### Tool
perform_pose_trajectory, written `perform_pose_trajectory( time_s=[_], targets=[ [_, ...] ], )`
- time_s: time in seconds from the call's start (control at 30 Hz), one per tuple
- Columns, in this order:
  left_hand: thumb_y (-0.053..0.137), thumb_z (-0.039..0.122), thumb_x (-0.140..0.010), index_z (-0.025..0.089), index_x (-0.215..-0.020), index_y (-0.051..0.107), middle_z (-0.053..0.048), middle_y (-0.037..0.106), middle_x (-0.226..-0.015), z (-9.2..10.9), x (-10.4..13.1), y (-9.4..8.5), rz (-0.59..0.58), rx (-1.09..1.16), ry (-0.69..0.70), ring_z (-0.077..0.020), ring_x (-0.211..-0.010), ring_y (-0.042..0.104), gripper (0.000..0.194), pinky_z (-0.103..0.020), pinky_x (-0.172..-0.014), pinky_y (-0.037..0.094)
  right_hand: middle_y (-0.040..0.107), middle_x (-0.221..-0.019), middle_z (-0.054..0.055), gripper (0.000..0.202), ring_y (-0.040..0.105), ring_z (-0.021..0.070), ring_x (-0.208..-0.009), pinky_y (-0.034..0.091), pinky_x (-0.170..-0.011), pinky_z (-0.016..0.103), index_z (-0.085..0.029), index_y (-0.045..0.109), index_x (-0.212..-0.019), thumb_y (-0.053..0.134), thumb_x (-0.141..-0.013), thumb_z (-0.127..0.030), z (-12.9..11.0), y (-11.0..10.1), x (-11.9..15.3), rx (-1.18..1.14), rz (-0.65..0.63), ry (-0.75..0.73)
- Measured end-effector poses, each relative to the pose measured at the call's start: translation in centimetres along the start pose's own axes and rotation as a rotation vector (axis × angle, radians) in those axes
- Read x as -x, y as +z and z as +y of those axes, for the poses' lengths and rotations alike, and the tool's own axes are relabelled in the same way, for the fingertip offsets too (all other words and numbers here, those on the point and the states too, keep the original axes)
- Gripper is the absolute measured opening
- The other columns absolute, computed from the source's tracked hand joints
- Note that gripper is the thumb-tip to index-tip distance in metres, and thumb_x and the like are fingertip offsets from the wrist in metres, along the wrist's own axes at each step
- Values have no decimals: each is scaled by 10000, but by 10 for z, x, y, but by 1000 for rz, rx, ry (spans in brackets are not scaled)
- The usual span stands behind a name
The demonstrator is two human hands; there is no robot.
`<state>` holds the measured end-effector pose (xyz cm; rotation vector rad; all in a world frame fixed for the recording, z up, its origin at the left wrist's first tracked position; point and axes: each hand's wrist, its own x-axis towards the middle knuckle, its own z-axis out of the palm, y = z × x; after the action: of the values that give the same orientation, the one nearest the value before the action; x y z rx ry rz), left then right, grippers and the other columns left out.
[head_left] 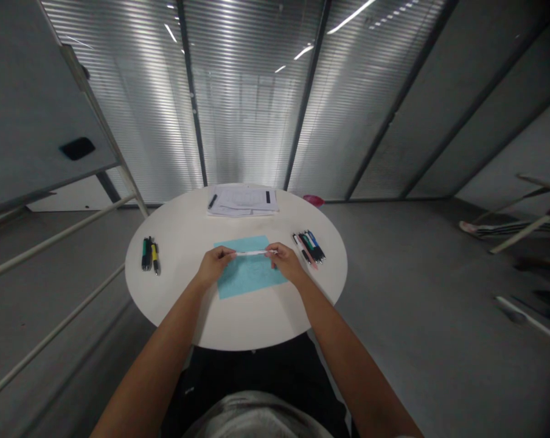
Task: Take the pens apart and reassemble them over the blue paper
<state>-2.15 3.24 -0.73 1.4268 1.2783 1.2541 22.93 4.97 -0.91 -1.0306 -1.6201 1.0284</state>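
My left hand pinches one end of a slim white pen. At its other end, my right hand grips it between thumb and fingers. The pen lies level between both hands, above a light blue sheet on the round white table. To the right sits a row of several pens, dark, blue and pinkish. A smaller group at the left has dark green pens and a yellow and black pen.
A stack of printed papers with a black pen on it lies at the table's far side. A pink object shows behind the table's edge. A whiteboard frame stands at the left, glass panels with blinds behind.
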Motion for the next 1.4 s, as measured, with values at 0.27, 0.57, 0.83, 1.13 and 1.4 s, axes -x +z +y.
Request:
perform_pose_trajectory(
  time_s=[0.27, 0.57, 0.83, 1.13, 1.4],
  targets=[
    [709, 459, -672, 159, -692, 693, -12, 596, -597, 7, 3, -1, 5, -21, 8, -121, -557, 481, 301, -260, -561, 361, 545, -585, -47, 170, 535, 98, -487, 375, -505, 222, -196, 603, -824, 604, -754, -351, -4, 0, 4, 16, 1, 2],
    [710, 461, -661, 158, -711, 684, -8, 575, -580, 10, 6, 1, 28, -20, 41, -124, -552, 472, 308, -262, -551, 358, 640, -737, -28, 341, 509, 76, -416, 331, -413, 197, -213, 520, -993, 559, -776, -473, -6, 3, 5, -79, 38, 73],
    [715, 453, -646, 158, -688, 686, -22, 577, -582, 14, 13, 1, 30, -19, 65, -125, -546, 465, 299, -266, -538, 356, 603, -586, -11, 376, 456, 76, -421, 329, -418, 196, -178, 603, -828, 493, -830, -538, 0, 1, 6, 49, 16, 34],
    [698, 474, -677, 147, -713, 676, -5, 527, -540, 4, 14, 0, 49, -28, 90, -113, -521, 441, 330, -259, -519, 319, 645, -874, 4, 298, 520, 59, -473, 373, -456, 206, -193, 618, -904, 658, -708, -414, -3, 2, 11, 88, 62, -9],
    [691, 463, -680, 148, -698, 665, 7, 515, -521, 9, 15, 0, 33, -20, 100, -110, -513, 442, 316, -255, -524, 321, 635, -664, 6, 367, 469, 69, -429, 350, -433, 204, -174, 606, -805, 474, -846, -514, 0, 5, 9, 103, 31, 28]
  ],
)
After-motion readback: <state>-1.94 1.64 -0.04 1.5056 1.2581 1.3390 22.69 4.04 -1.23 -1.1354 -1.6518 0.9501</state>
